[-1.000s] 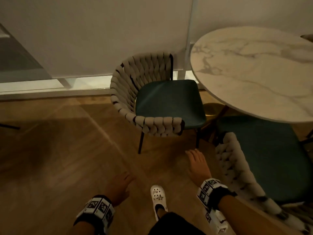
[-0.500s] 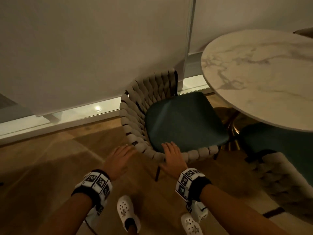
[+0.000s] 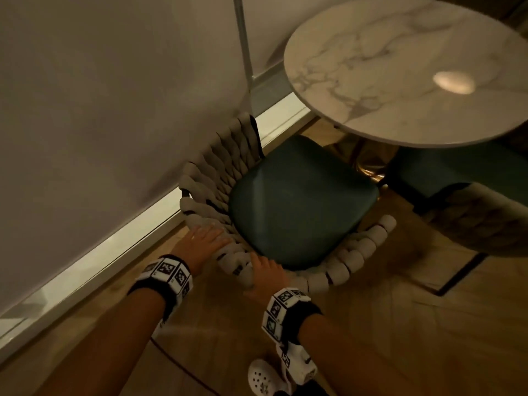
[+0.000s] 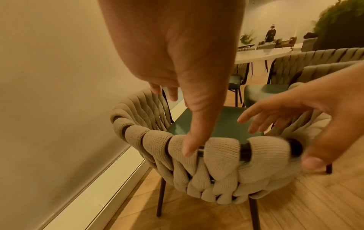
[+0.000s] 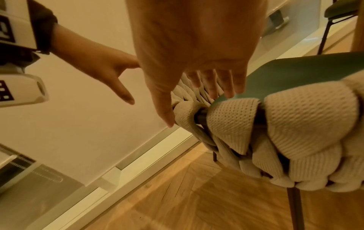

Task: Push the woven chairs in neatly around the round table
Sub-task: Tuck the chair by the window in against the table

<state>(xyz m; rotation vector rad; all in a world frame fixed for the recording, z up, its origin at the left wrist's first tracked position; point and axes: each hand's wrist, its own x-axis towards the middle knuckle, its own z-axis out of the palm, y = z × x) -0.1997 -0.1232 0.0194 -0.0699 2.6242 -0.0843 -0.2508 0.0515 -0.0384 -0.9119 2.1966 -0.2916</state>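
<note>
Both hands reaching onto woven chair [image 3: 288, 207] backrest rim: left hand [image 3: 204, 242] resting flat, fingers spread wide; right hand [image 3: 267, 274] hovering wide over rim, holding nothing. Round surface [image 3: 411, 67] lying ahead-right beyond seat, clear of it; push direction running backrest-to-surface.

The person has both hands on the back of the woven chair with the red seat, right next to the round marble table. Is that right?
Not quite: the seat is dark green, not red, as the head view shows. The rest holds: the left hand and right hand are both at the woven chair's back, next to the round marble table.
</note>
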